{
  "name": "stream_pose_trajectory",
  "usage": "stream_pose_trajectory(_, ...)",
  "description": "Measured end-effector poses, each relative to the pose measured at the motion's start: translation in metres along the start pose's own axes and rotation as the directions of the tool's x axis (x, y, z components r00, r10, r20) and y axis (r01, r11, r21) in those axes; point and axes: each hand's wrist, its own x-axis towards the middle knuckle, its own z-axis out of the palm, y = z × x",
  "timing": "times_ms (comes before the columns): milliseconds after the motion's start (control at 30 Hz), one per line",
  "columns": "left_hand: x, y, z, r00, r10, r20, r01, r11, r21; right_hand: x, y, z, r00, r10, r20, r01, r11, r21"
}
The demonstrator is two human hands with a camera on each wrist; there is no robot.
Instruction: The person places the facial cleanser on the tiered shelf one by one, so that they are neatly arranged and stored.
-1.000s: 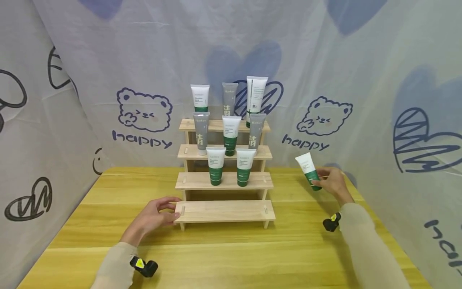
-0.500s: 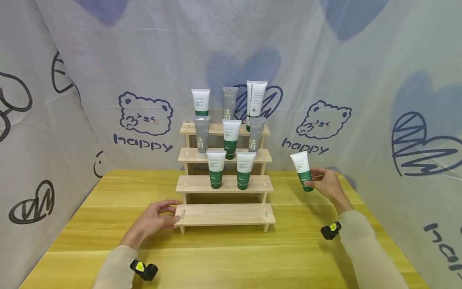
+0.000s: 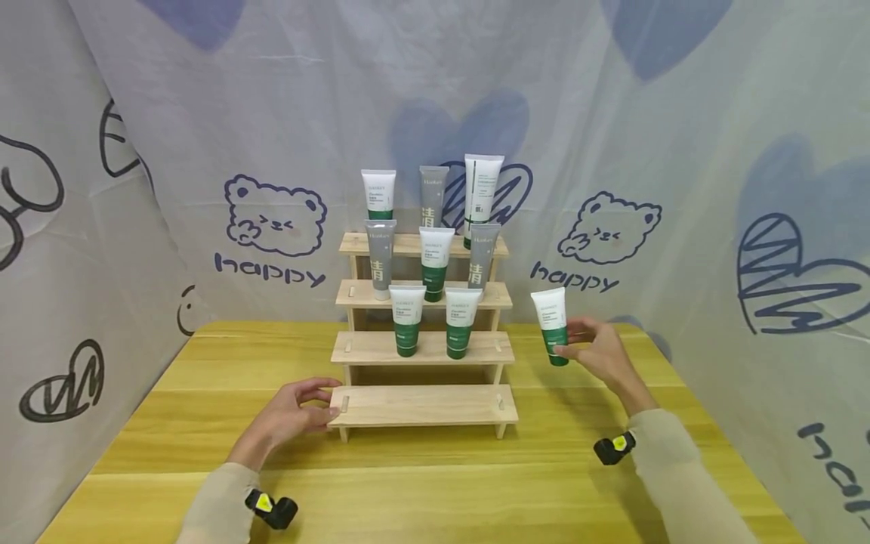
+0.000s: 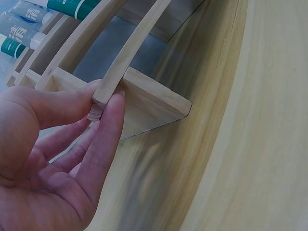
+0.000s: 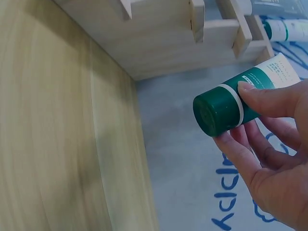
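Note:
My right hand (image 3: 601, 353) grips a white-and-green squeeze tube (image 3: 552, 325) by its green lower part, cap down, in the air right of the stepped wooden rack (image 3: 421, 404). In the right wrist view the thumb presses the tube (image 5: 257, 79) from one side, fingers on the other. My left hand (image 3: 288, 412) pinches the left end of the rack's lowest shelf; the left wrist view shows thumb and fingertips on the shelf end (image 4: 113, 79). Two white-and-green tubes (image 3: 406, 321) stand on the second shelf from the bottom. Higher shelves carry grey tubes (image 3: 381, 257) and white ones (image 3: 482, 189).
The rack stands on a yellow wood-grain table (image 3: 408, 491). Behind and beside it hangs a pale curtain (image 3: 272, 113) printed with bears and hearts. A small black camera is strapped to each wrist.
My right hand has carried the tube leftward toward the rack, and the tube has turned more upright. The left hand keeps its hold on the shelf end.

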Motion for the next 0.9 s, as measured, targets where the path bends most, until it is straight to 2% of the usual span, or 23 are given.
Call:
stream_pose_trajectory(400,0.000,0.000,0.000,1.000,-0.002,-0.003,0.002,1.000,-0.002,-0.017,-0.011,0.013,0.998,-0.054,0.021,0.054,0.998,0.013)
stream_pose_trajectory(733,-0.001,0.002,0.000,1.000,-0.002,-0.001,0.002,1.000,-0.001,-0.032,-0.023,0.025,0.994,-0.104,0.023,0.103,0.993,0.056)
stream_pose_trajectory(900,-0.001,0.002,0.000,1.000,-0.003,-0.002,0.003,1.000,0.004,-0.037,-0.030,0.032,0.991,-0.127,0.048,0.122,0.988,0.097)
